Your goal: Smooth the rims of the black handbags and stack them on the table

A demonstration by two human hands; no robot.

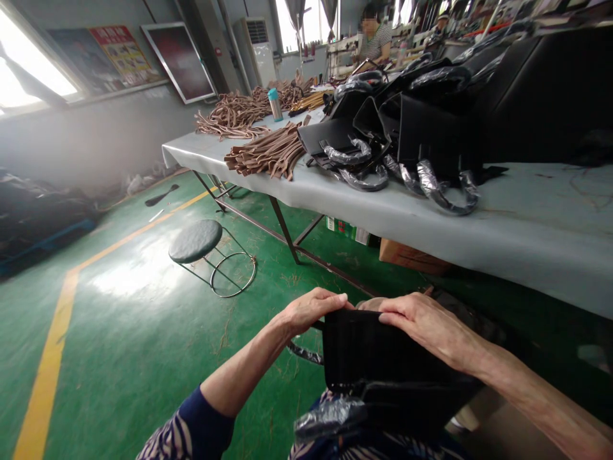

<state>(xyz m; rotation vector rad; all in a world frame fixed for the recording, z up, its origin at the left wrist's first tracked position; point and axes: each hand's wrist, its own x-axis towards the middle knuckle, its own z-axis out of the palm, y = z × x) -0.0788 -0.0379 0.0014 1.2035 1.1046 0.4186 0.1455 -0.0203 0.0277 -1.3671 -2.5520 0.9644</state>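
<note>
A black handbag [368, 351] rests on my lap, its upper edge toward the table. My left hand [313, 308] is closed over the left end of that edge, thumb on top. Farther right, my right hand [416, 316] pinches the same edge, its fingers partly hidden behind the bag. One plastic-wrapped handle [330, 415] lies at the near side of the bag, and another wrapped handle [306, 352] shows beyond its left side. The inside of the bag is too dark to make out.
A covered table [527, 236] bears black bags [431, 128] with wrapped handles, bundles of brown straps [271, 152] and a bottle [274, 105]. A round stool [196, 241] stands on the green floor at left. Under the table is a cardboard box [412, 255]. Another person [376, 41] sits in the background.
</note>
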